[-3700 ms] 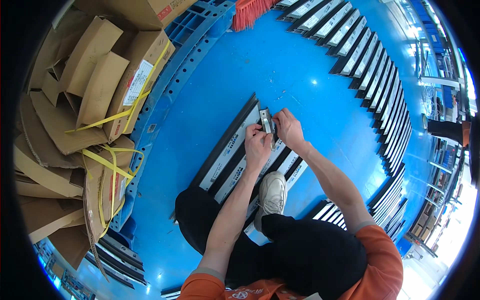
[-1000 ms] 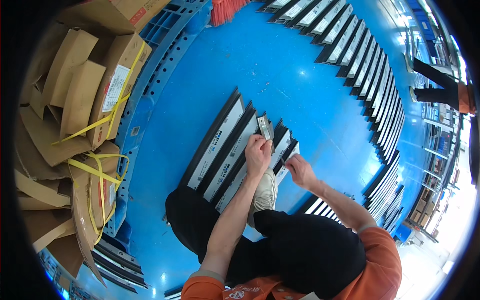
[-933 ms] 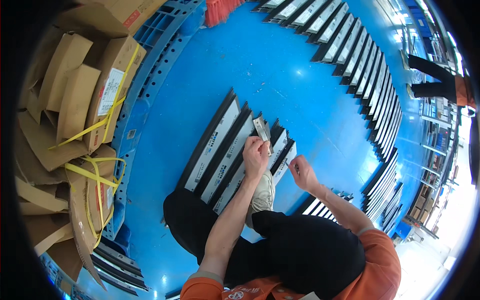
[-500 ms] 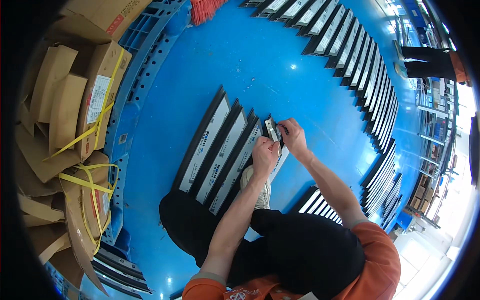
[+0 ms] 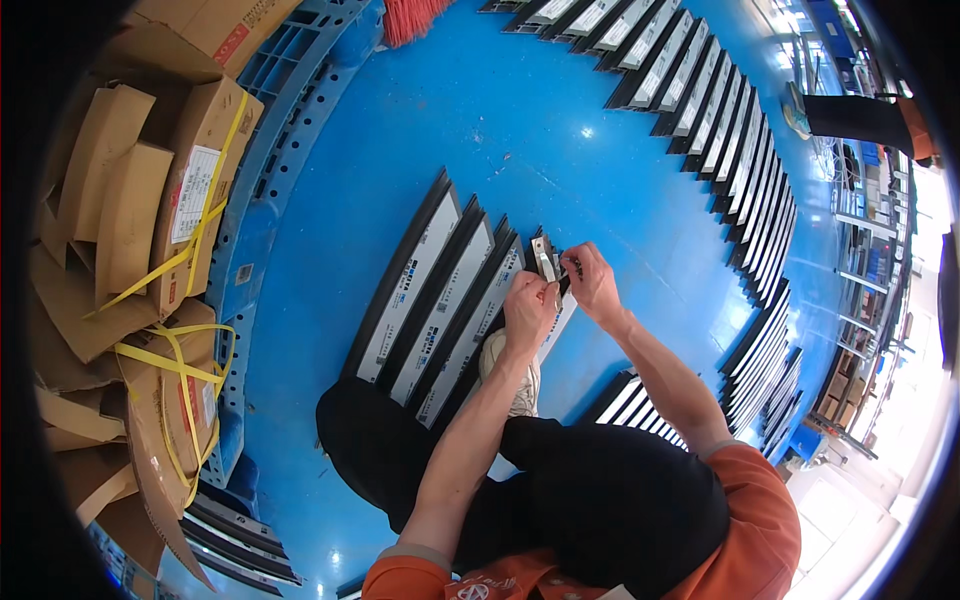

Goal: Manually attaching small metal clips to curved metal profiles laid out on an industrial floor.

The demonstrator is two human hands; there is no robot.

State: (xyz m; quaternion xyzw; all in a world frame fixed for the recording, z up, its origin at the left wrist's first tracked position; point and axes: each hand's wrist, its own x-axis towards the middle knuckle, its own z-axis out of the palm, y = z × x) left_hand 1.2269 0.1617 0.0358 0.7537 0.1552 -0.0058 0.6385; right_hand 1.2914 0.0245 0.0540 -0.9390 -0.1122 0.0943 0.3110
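My left hand (image 5: 530,312) is closed on the lower end of a silver metal bracket (image 5: 544,256) with holes in it. The bracket lies over the end of a black profile bar with a pale label strip (image 5: 560,325). Just right of it, my right hand (image 5: 594,282) is closed in a pinch, its fingertips near the bracket's edge. Small dark pieces (image 5: 573,266), too tiny to name, show at those fingers. Left of my hands, several similar labelled profile bars (image 5: 418,285) lie side by side on the floor.
My light shoe (image 5: 518,385) stands beside the bars. A long row of profile bars (image 5: 720,120) curves along the right. At left, cardboard boxes (image 5: 130,200) with yellow straps rest by a blue plastic pallet (image 5: 262,180). Another person's legs (image 5: 855,118) show far right.
My right hand has shifted slightly down, its fingers drawn closer to the bracket. My left hand holds its place. The other person at far right has changed leg position.
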